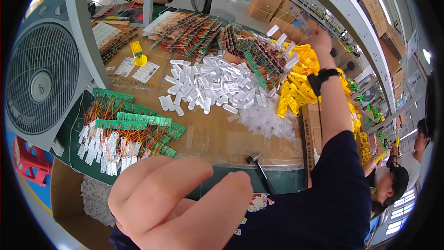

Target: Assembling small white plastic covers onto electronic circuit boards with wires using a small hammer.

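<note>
Close in front at the bottom is my left hand (171,203), fingers loosely curled, with a gap between the tips of thumb and forefinger and nothing visible in it. My right arm stretches far to the right, a black wrist strap (320,79) on it. My right hand (321,41) is blurred over the heap of yellow plastic housings (296,88); its fingers cannot be made out. By it are a smeared see-through shape (303,23) and several clear plastic pieces (281,40), which look airborne. Left of these lies a pile of clear plastic covers (208,81).
Green circuit boards with wires (134,122) lie left; more boards (189,32) are stacked behind. A hammer (259,169) rests at the table's front edge. A large fan (41,85) stands left, a cardboard box (311,134) right. Other people work beyond.
</note>
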The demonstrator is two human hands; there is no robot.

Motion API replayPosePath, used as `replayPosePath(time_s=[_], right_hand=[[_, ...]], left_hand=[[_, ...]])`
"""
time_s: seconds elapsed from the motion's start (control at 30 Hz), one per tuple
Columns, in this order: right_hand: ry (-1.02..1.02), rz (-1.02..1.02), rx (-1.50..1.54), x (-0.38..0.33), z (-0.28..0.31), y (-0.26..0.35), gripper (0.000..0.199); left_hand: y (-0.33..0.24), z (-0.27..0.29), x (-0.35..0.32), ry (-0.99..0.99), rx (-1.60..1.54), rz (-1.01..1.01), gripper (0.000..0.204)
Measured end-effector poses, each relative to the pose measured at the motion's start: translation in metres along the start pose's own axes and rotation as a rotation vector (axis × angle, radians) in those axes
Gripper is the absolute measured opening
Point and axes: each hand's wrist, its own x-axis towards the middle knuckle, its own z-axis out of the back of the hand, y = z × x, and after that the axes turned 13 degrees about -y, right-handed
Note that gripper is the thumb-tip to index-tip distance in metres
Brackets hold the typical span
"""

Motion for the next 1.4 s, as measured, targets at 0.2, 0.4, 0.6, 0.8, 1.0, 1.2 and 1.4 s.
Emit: replayPosePath(time_s=[0.2,0.4,0.6,0.8,1.0,1.2,1.4], right_hand=[[-0.193,0.089,0.027,0.025,0.004,0.022,0.023],[0.251,0.365,0.069,-0.082,-0.014,0.056,0.017],[0.145,0.333,0.643,-0.207,0.078,0.053,0.016],[0.318,0.131,0.640,-0.351,0.166,0.029,0.011],[0.485,-0.168,0.772,-0.481,0.242,-0.012,0.013],[1.055,0.044,0.702,-0.663,0.119,-0.137,0.018],[0.832,-0.056,0.721,-0.580,0.208,-0.077,0.019]], left_hand=[[0.006,-0.006,0.035,0.069,-0.299,0.229,0.033],[0.014,0.011,0.021,0.176,0.041,-0.041,0.033],[0.057,0.011,0.019,0.141,0.188,-0.158,0.040],[0.125,0.068,0.002,-0.044,0.348,0.321,0.013],[0.209,0.144,0.112,-0.275,0.746,0.067,0.015],[0.268,0.173,0.250,-0.426,1.215,-0.211,0.079],[0.315,0.231,0.317,-0.201,1.194,0.117,0.083]])
